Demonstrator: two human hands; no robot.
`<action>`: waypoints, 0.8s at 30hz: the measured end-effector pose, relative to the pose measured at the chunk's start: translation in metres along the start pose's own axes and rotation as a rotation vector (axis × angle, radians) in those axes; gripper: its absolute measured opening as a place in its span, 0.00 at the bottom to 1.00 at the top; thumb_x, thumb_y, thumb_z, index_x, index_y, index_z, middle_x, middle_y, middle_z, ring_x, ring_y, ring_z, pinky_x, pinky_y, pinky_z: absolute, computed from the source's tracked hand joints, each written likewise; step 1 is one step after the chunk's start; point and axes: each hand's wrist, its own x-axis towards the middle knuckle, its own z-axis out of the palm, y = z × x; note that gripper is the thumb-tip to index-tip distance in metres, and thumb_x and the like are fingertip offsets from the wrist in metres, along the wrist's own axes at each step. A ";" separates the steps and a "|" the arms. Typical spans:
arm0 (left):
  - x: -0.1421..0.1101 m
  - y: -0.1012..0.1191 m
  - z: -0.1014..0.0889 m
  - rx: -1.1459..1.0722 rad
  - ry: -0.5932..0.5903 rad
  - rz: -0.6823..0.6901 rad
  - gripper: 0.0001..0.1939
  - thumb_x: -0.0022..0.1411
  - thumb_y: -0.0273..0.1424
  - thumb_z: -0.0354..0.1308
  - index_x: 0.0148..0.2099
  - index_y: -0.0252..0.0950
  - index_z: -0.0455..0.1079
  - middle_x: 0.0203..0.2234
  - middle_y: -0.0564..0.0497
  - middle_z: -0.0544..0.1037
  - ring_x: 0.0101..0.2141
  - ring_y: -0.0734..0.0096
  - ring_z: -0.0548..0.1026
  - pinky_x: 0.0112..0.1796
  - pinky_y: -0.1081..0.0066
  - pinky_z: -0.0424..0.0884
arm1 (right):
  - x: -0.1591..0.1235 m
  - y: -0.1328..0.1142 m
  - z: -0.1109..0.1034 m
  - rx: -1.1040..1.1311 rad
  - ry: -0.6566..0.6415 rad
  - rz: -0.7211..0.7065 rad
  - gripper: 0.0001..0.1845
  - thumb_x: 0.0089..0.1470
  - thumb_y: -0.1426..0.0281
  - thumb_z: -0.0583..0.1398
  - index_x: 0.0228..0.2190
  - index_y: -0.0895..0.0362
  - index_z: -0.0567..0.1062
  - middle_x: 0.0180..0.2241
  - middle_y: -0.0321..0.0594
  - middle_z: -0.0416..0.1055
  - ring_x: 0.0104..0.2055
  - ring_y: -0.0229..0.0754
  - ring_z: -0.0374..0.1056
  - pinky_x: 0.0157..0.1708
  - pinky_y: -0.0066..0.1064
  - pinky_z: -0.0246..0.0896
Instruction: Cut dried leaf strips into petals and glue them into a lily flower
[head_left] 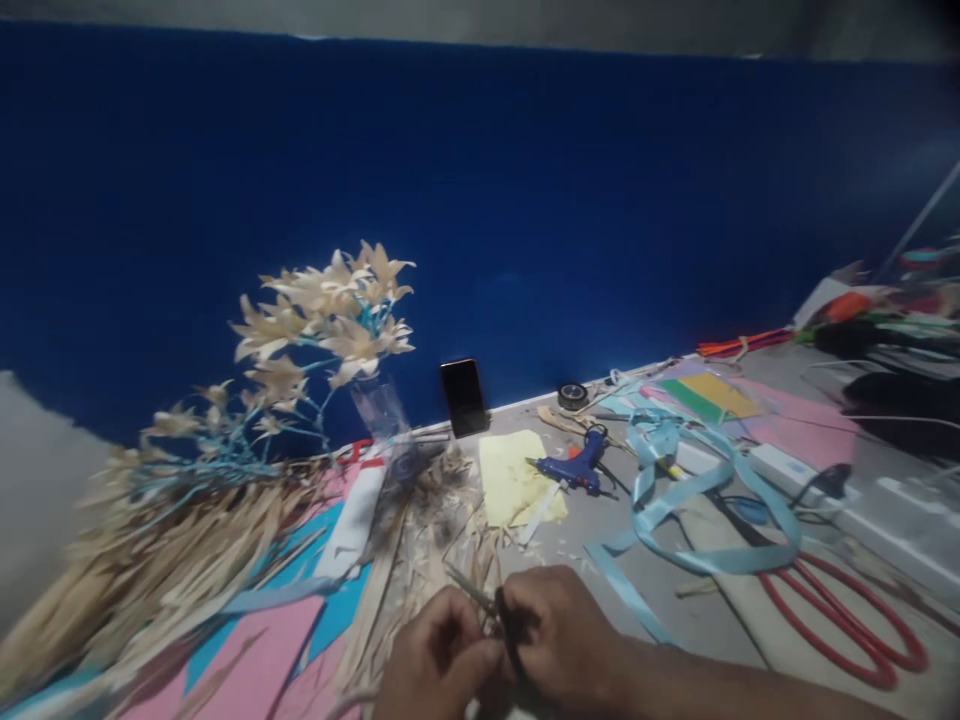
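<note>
Two bare hands met at the bottom centre of a cluttered grey work surface. The right hand [564,635] was clenched around the dark handles of a pair of scissors [474,592], whose metal blades pointed up and to the left, just above the left hand [436,655]. The left hand's fingers were curled, thumb towards the fingertips, beside the scissors; blur made it impossible to tell what, if anything, they grasped.

Beyond the hands, a blue glue gun [577,470] lay partly over a sheet of pale yellow paper [506,470]. Behind the paper, a dark phone [465,398] leaned upright against a deep blue wall [525,200], with a small round black object [572,396] to its right.

To the left, cream artificial flowers [356,345] on light blue stems rose above a clear container [381,405]. Lower down, dried tan strips [150,555] were heaped near pink paper [259,655] and bright blue paper [337,620].

To the right, a light blue ribbon [682,490] lay in loose loops, near a white power strip [795,472] and a looped red cord [840,610]
</note>
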 end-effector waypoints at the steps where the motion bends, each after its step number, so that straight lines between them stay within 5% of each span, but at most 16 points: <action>1: 0.001 -0.003 -0.001 -0.028 0.013 -0.007 0.17 0.46 0.38 0.72 0.25 0.36 0.67 0.20 0.53 0.72 0.24 0.70 0.69 0.28 0.71 0.64 | -0.001 0.002 0.001 -0.036 0.006 -0.038 0.15 0.41 0.70 0.63 0.16 0.57 0.60 0.15 0.28 0.54 0.20 0.31 0.49 0.24 0.27 0.39; 8: -0.002 -0.010 -0.002 -0.157 -0.003 -0.134 0.14 0.46 0.32 0.70 0.25 0.36 0.65 0.18 0.52 0.74 0.22 0.69 0.72 0.27 0.70 0.66 | -0.004 0.007 0.008 -0.198 0.001 -0.096 0.12 0.42 0.71 0.60 0.17 0.55 0.60 0.16 0.32 0.61 0.21 0.34 0.52 0.24 0.27 0.39; 16: -0.005 -0.018 0.000 -0.187 0.037 -0.105 0.14 0.48 0.35 0.70 0.28 0.36 0.66 0.19 0.53 0.74 0.21 0.72 0.72 0.25 0.72 0.67 | -0.002 0.007 0.007 -0.272 -0.008 -0.064 0.14 0.45 0.69 0.60 0.17 0.55 0.59 0.16 0.32 0.62 0.21 0.35 0.53 0.24 0.27 0.40; 24: -0.006 -0.020 0.006 -0.166 0.021 -0.115 0.17 0.54 0.43 0.65 0.28 0.37 0.64 0.12 0.55 0.71 0.14 0.74 0.68 0.19 0.74 0.63 | -0.003 0.005 0.009 -0.134 -0.048 0.125 0.12 0.45 0.70 0.58 0.17 0.55 0.59 0.16 0.29 0.58 0.21 0.34 0.51 0.22 0.26 0.41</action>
